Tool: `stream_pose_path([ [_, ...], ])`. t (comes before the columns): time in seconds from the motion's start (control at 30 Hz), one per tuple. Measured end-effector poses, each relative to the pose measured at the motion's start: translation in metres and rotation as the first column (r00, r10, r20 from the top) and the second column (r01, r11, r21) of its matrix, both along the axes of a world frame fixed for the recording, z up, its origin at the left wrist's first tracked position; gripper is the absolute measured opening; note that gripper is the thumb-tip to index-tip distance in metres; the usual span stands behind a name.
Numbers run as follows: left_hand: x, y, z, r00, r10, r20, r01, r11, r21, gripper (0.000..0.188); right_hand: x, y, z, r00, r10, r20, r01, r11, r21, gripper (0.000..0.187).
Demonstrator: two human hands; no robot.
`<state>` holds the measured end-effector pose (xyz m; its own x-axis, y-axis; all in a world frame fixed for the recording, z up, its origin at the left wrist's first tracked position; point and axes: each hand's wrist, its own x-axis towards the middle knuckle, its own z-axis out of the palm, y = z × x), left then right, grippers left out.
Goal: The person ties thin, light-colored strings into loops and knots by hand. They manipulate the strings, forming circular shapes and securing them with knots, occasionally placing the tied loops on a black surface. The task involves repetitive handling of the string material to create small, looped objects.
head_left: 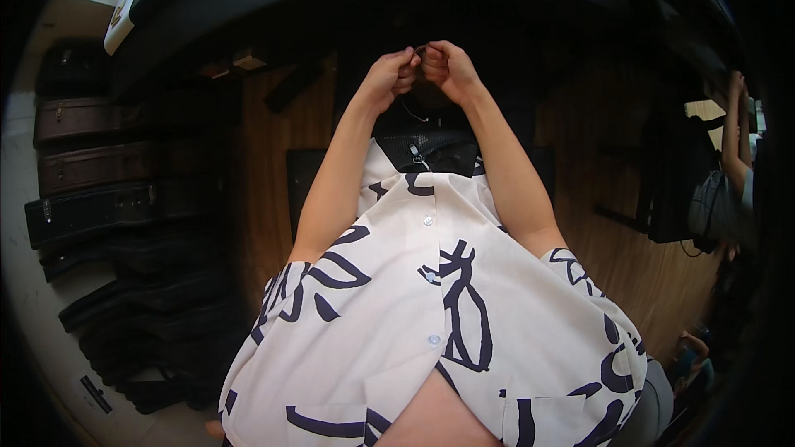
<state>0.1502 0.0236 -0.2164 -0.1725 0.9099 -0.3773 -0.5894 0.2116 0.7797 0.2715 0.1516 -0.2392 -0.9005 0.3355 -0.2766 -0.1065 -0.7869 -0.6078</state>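
1. Pinched by left hand [389,79] and right hand [450,70], thumbs and forefingers pressed together on each side: one thin, reddish-brown strand [421,49], spanning the narrow gap between grips; ends lost behind fingers, material too small to make out.
2. Just below the grip, in deep shadow: one thin, curved white cord [415,114]; cannot tell whether joined to the strand.
3. Farther below: one black, mesh-textured surface [393,147], partly covered by white shirt with black line drawings [389,281]; three pale-blue buttons [428,221] in view.
4. Well left of the grip: row of dark, metal-latched cases [83,167], two brown, at least two black; lids down, contents hidden, rest merging into shadow.
5. Well right of the grip: another person's bare, raised forearms [732,128], partly lost at the dark rim.
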Motion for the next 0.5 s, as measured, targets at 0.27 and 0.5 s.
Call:
stream_pose_path([
  [0.27,-0.003,0.001,-0.066,0.972,-0.025,0.236,0.039,0.998,-0.055,0.026,0.012,0.003,-0.062,0.993,0.099,-0.070,-0.112,0.971,-0.212,0.036],
  [0.5,-0.006,-0.009,-0.077,0.976,0.003,0.219,0.013,0.997,-0.072,0.031,0.012,0.008,-0.081,0.998,-0.005,-0.063,-0.014,0.952,-0.304,0.034],
])
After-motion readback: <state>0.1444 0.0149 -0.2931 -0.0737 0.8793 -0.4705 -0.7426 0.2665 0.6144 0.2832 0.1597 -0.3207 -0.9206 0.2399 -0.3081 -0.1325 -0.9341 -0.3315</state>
